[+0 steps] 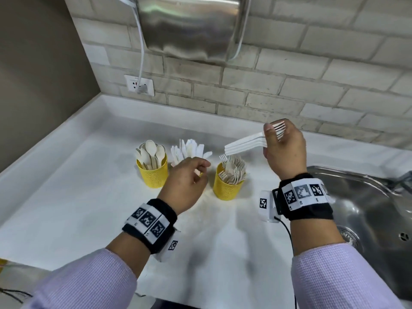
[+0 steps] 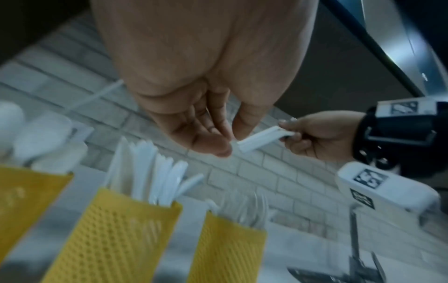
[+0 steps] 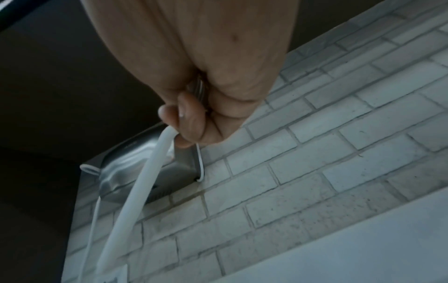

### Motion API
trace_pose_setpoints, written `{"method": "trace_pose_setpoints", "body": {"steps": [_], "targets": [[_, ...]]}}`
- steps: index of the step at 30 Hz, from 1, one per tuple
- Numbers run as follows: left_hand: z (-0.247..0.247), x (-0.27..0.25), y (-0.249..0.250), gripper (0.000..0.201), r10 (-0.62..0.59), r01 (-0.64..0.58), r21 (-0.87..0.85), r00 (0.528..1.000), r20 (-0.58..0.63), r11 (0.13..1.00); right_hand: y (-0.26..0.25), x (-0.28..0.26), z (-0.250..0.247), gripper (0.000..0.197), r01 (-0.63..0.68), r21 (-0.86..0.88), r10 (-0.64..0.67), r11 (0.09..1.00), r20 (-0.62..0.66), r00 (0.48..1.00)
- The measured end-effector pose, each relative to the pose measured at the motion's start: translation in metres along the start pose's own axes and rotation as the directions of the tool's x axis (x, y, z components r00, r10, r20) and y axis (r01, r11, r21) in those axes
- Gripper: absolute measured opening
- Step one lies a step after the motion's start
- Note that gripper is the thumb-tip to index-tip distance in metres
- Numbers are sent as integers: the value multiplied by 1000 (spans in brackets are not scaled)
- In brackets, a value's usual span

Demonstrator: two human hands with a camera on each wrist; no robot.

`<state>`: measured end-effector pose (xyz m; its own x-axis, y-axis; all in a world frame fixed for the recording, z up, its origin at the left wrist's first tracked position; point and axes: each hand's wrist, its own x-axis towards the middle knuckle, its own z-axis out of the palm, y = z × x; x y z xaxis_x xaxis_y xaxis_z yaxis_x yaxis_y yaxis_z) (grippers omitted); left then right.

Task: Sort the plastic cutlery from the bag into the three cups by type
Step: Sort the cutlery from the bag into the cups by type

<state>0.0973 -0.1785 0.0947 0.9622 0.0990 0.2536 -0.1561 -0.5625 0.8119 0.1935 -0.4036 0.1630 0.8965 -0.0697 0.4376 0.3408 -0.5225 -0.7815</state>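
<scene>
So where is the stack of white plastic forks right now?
In the head view, the stack of white plastic forks is gripped in the right hand, raised above the yellow perforated cup of forks, left of the steel sink.

A kitchen: a white bench (image 1: 89,197) below a brick-tiled wall (image 1: 289,85), steel sink (image 1: 367,197) at 3 o'clock, wall socket (image 1: 139,85) at 11 o'clock.

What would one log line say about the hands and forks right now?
right hand: grips stack of forks above fork cup | left hand: holds nothing, near knife cup | spoon cup: filled
</scene>
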Motion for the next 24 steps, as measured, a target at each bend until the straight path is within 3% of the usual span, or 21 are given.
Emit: {"method": "trace_pose_setpoints", "body": {"steps": [3,7,13,20,24], "targets": [[26,9,-4,42,1,-13,84,990,141,996,8,-3,10,20,2,-42,0,999,34,999],[50,16,-10,53,-41,-11,201,966,255,980,9,-11,26,21,26,-96,-17,995,101,995],[60,12,-15,47,8,-60,214,972,234,975,12,-15,45,20,15,-219,29,976,196,980],[57,5,-19,47,26,-61,140,971,237,988,10,-19,63,15,116,-380,12,918,317,948],[48,5,-24,40,31,-53,165,990,135,985,15,-20,76,19,186,-440,-2,879,386,923]]}}
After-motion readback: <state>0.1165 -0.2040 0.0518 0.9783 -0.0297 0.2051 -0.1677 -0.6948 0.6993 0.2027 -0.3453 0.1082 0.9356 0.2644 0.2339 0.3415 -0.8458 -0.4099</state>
